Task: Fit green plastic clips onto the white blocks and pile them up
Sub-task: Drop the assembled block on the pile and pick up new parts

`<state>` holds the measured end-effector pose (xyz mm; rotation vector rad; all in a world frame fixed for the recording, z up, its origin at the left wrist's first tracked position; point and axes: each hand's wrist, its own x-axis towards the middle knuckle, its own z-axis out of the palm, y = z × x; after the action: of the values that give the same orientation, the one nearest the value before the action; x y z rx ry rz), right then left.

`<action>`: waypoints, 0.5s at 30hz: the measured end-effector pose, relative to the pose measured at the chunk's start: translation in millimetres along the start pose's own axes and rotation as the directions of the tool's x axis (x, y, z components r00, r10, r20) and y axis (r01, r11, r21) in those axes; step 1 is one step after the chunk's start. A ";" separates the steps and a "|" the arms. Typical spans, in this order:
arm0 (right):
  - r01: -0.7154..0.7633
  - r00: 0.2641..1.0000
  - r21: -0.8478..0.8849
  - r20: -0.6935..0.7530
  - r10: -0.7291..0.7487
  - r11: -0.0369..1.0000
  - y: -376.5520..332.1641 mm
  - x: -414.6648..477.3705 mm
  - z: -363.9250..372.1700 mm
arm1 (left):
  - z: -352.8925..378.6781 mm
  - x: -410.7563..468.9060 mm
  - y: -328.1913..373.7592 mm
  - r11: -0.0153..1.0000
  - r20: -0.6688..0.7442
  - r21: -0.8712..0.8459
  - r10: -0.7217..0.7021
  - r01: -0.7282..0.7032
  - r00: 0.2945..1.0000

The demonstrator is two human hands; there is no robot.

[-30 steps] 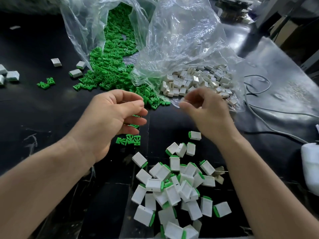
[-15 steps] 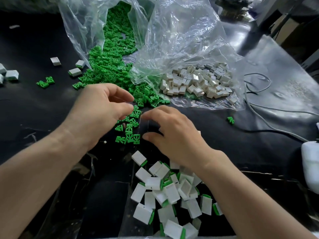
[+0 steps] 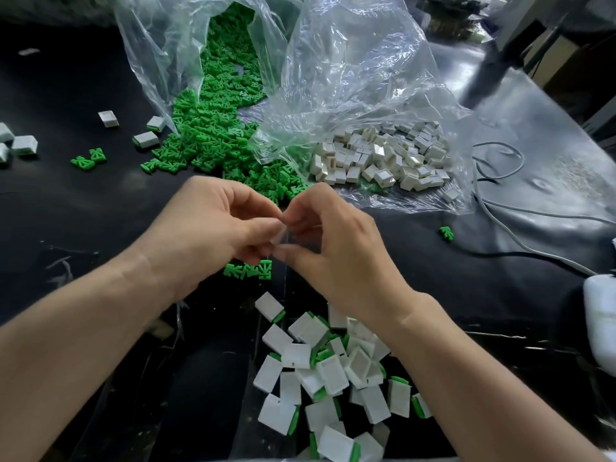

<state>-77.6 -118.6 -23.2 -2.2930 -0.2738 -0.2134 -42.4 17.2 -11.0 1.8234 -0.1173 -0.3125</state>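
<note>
My left hand (image 3: pixel 213 235) and my right hand (image 3: pixel 343 258) meet fingertip to fingertip above the black table. Between them they pinch a small pale white block (image 3: pixel 281 232), blurred and mostly hidden by fingers. No green shows in either hand. Loose green clips (image 3: pixel 213 141) spill from a clear bag behind the hands, and three more clips (image 3: pixel 248 271) lie just under them. Bare white blocks (image 3: pixel 383 158) lie in a second clear bag at the back right. In front of me lies a pile of white blocks with green clips fitted (image 3: pixel 326 371).
A stray green clip (image 3: pixel 446 233) lies to the right, near grey cables (image 3: pixel 500 208). A white rounded object (image 3: pixel 600 315) sits at the right edge. At the far left are a few loose blocks (image 3: pixel 23 145) and two clips (image 3: pixel 88 160).
My right hand came back from the bag of white blocks toward the centre. My left hand rose from the loose clips. Their fingertips have come together.
</note>
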 end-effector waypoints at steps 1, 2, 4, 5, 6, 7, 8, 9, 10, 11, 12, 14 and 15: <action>-0.016 1.000 -0.018 0.005 0.017 1.000 1.2 0.0 -0.5 | -2.3 2.3 -0.6 1.000 -0.065 0.006 0.007 -0.006 0.998; -0.042 0.999 -0.045 0.008 0.043 0.998 3.0 0.3 -2.1 | -5.9 5.4 -2.5 0.998 -0.140 0.055 0.018 -0.010 0.990; -0.088 0.996 -0.099 0.008 0.089 0.991 6.3 2.0 -6.1 | -14.3 11.2 -6.3 0.965 -0.226 0.261 0.054 0.007 0.973; -0.100 0.995 -0.120 0.007 0.101 0.988 7.2 2.7 -7.9 | -17.1 13.3 -7.9 0.942 -0.223 0.336 0.053 0.026 0.973; -0.108 0.994 -0.138 0.005 0.110 0.984 7.8 3.2 -9.1 | -17.9 14.3 -9.4 0.936 -0.194 0.349 0.031 0.039 0.981; -0.115 0.993 -0.157 0.009 0.118 0.981 8.0 3.7 -9.8 | -15.8 14.2 -11.0 0.946 -0.150 0.323 0.006 0.044 0.989; -0.120 0.992 -0.176 0.021 0.126 0.977 7.9 3.6 -10.4 | -11.6 13.6 -13.2 0.955 -0.105 0.295 -0.006 0.037 0.994; -0.123 0.990 -0.195 0.043 0.134 0.973 7.8 3.4 -10.1 | -6.7 12.2 -14.6 0.962 -0.069 0.271 0.004 0.015 0.998; -0.123 0.987 -0.216 0.072 0.141 0.969 7.5 3.2 -9.5 | -1.6 11.0 -15.4 0.973 -0.040 0.231 0.026 -0.016 0.999; -0.121 0.984 -0.239 0.099 0.148 0.964 7.6 2.9 -8.8 | 3.7 10.2 -15.3 0.986 -0.014 0.158 0.047 -0.044 0.999; -0.118 0.981 -0.259 0.122 0.154 0.958 7.6 2.5 -8.1 | 7.8 9.2 -14.2 0.997 0.004 0.059 0.055 -0.055 0.998; -0.115 0.977 -0.283 0.142 0.160 0.952 8.1 1.9 -8.5 | 10.7 9.0 -11.4 0.988 -0.016 -0.153 0.034 -0.036 0.999; -0.110 0.978 -0.285 0.137 0.154 0.952 8.4 1.9 -9.4 | 9.2 9.7 -9.4 0.975 -0.059 -0.222 0.019 -0.032 0.998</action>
<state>-74.2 -130.8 -22.4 -2.6005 -0.1768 0.0007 -36.3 8.8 -23.7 1.6057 -0.0634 -0.2455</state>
